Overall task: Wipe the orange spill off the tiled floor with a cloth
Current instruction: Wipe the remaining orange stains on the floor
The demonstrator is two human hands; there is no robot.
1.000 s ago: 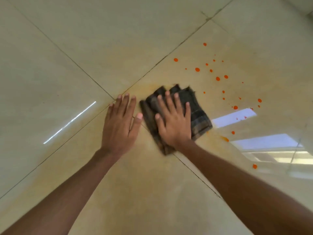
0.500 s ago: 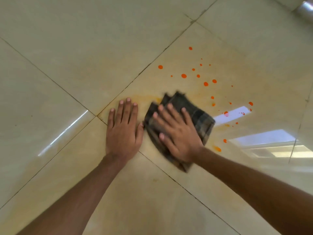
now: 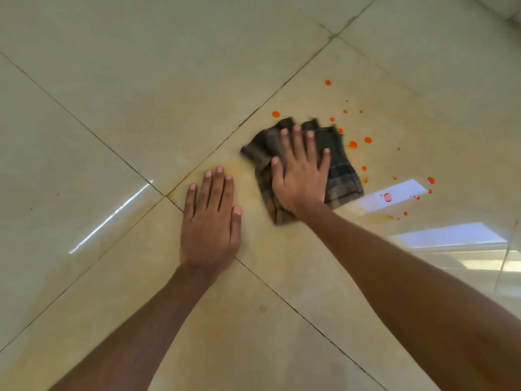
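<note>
A folded dark plaid cloth (image 3: 342,176) lies on the glossy beige tiled floor (image 3: 141,80). My right hand (image 3: 301,173) presses flat on top of it with fingers spread, covering its left half. Orange drops of the spill (image 3: 352,144) dot the tile just right of and beyond the cloth, with one larger drop (image 3: 275,114) at the cloth's far left corner. A pale orange smear (image 3: 234,167) stains the tile between my hands. My left hand (image 3: 211,218) rests palm down on the bare floor to the left of the cloth, holding nothing.
Dark grout lines (image 3: 127,162) cross the floor diagonally and meet under my left hand. Bright window reflections (image 3: 445,235) shine on the tile at the right. More small orange drops (image 3: 430,180) lie near those reflections.
My right hand has pushed the cloth away from me and to the right, into the orange drops, covering some of them. My left hand has stayed flat on the floor.
</note>
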